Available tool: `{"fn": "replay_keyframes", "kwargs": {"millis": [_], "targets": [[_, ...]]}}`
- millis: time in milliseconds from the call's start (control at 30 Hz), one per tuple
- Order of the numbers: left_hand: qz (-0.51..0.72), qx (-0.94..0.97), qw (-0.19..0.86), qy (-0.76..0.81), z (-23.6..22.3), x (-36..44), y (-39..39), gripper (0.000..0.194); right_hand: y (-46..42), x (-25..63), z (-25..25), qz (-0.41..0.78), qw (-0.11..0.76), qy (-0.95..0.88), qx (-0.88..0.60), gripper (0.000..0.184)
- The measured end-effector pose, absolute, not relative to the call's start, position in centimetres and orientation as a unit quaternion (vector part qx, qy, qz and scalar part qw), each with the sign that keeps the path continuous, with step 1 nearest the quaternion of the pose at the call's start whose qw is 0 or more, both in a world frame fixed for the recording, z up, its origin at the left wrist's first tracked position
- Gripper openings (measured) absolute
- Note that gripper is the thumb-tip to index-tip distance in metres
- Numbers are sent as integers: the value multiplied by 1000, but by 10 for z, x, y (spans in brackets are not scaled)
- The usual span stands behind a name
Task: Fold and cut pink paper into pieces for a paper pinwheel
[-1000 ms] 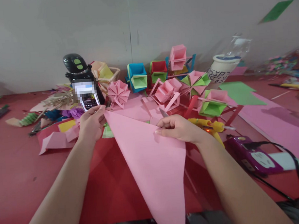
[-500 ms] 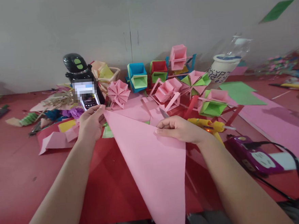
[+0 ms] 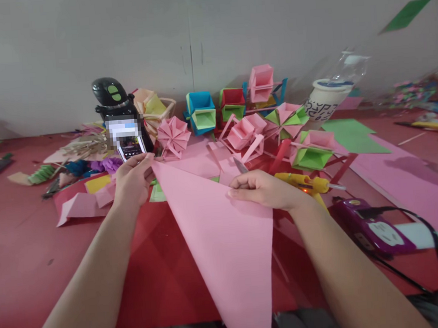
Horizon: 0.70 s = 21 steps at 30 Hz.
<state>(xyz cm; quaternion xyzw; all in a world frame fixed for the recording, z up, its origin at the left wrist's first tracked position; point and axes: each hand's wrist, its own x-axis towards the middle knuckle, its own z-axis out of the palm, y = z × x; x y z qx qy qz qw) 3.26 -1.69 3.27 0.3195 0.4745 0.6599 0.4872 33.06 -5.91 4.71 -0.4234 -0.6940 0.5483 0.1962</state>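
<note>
A large sheet of pink paper [image 3: 224, 243] hangs slanting toward me, its lower tip past the table's front edge. My left hand [image 3: 134, 179] pinches its far left corner. Along the upper right edge, my right hand [image 3: 260, 188] grips the sheet between thumb and curled fingers. Just beyond the right hand, a pointed grey blade-like tip [image 3: 239, 165] shows; the rest of it is hidden. Close to the left hand stands a lit phone [image 3: 131, 146], leaning on a black figure [image 3: 115, 99]. Beyond the sheet sits a pink folded-paper rosette [image 3: 174, 137].
Folded-paper models, among them a blue and green box [image 3: 200, 113], line the back by the wall. At right lie a yellow glue gun [image 3: 305, 182], a purple device [image 3: 371, 226] with a black strap, and green paper [image 3: 354, 137]. A white cup [image 3: 327, 101] stands behind. Paper scraps [image 3: 85, 207] lie left.
</note>
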Motion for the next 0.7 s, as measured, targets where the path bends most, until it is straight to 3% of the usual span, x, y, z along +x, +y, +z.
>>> {"fn": "replay_keyframes", "kwargs": {"millis": [367, 567, 700], "targets": [[639, 339, 497, 479, 32, 31, -18, 12, -59, 329, 47, 538, 216, -692, -430, 35], [525, 418, 587, 453, 33, 37, -28, 33, -57, 329, 45, 483, 368, -609, -511, 33], [429, 505, 612, 432, 39, 52, -46, 52, -59, 326, 45, 464, 474, -600, -448, 40]]}}
